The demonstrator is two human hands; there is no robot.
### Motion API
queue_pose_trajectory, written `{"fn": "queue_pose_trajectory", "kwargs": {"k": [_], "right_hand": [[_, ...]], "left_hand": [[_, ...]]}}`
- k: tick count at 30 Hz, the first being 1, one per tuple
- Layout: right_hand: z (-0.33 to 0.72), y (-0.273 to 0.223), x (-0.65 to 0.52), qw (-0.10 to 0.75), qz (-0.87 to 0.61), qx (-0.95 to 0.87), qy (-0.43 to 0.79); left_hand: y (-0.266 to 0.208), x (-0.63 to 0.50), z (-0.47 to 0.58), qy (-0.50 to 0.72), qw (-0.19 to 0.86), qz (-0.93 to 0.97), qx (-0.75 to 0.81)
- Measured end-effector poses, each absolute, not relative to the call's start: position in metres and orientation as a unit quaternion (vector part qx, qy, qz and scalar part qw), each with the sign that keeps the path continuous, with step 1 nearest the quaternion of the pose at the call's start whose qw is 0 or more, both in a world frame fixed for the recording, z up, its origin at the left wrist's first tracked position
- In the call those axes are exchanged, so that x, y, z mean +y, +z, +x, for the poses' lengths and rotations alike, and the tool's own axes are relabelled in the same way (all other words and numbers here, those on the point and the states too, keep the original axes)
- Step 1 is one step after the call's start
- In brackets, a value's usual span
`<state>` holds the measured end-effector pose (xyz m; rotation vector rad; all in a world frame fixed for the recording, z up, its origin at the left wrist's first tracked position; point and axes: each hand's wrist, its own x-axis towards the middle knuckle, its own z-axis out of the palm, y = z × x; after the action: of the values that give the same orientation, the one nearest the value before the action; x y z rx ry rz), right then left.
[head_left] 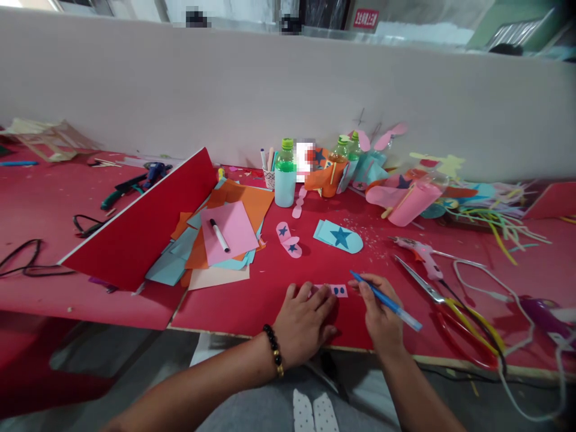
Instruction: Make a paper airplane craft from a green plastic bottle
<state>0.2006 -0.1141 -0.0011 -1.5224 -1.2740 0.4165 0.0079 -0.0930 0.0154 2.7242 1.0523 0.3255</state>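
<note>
My left hand (pixel 302 327) lies with its fingers stretched over a small pink paper strip (pixel 345 290), pressing it to the red table. Two dark blue oval marks show at the strip's uncovered right end; the rest is under my fingers. A blue pen (pixel 390 305) is gripped in my right hand (pixel 382 312), just right of the strip, its tip angled up and left above the table. Beyond my hands are a light-blue rounded paper piece (pixel 341 236) with a blue star and pink rounded pieces (pixel 288 240) with smaller stars.
Scissors (pixel 443 300), a pink glue gun (pixel 423 255) and cords lie to the right. Coloured paper sheets (pixel 231 231) with a black-and-white marker (pixel 219 235) lie left, beside a leaning red board (pixel 148 222). Behind stand a bottle (pixel 285 180) and several paper-decorated bottles (pixel 416 201).
</note>
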Motion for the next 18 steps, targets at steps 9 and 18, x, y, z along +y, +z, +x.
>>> {"fn": "queue_pose_trajectory", "kwargs": {"k": [9,18], "right_hand": [[0.223,-0.018,-0.131,0.385,-0.621,-0.680,0.061],[0.212,0.000,-0.119,0.461,-0.620,-0.610,0.174]], "left_hand": [[0.017,-0.086,0.025,0.115,0.091,0.921,0.362],[0.014,-0.090,0.017,0.128,0.136,0.917,0.353]]}}
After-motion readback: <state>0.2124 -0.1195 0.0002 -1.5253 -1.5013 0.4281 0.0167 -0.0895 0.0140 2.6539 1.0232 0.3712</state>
